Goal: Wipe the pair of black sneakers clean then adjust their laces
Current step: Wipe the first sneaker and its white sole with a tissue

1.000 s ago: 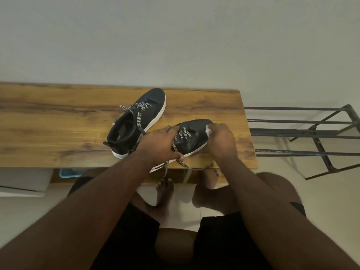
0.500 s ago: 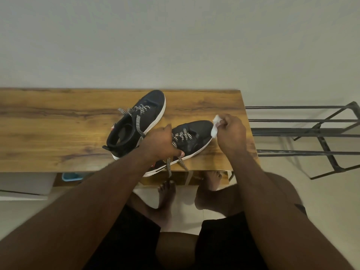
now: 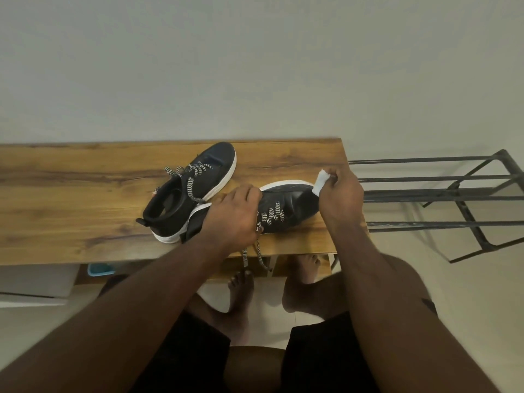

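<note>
the left hand (image 3: 232,214) curls over the middle of the nearer sneaker (image 3: 286,208), fingers wrapped across its tongue and upper and gripping it, so that the shoe lies tipped onto its side with the white sole edge turned up and away from the person. the right hand (image 3: 341,197) pinches a small white wipe (image 3: 319,181) between thumb and fingertips and holds it against the toe of that same sneaker, right at the white rim. the two hands are apart, one at the middle of the shoe and one at its toe. black-and-white patterned laces (image 3: 270,215) cross the upper beside the left hand, and two loose ends hang down over the front edge of the wooden table (image 3: 85,194). the second sneaker (image 3: 195,185) stands upright on the table just behind and to the left, touching the held one near the heel, its own patterned laces loose. no brand mark or writing can be read on either shoe. a dark metal rack (image 3: 453,199) stands to the right of the table, and the person's bare feet (image 3: 241,282) rest on the pale floor below.
</note>
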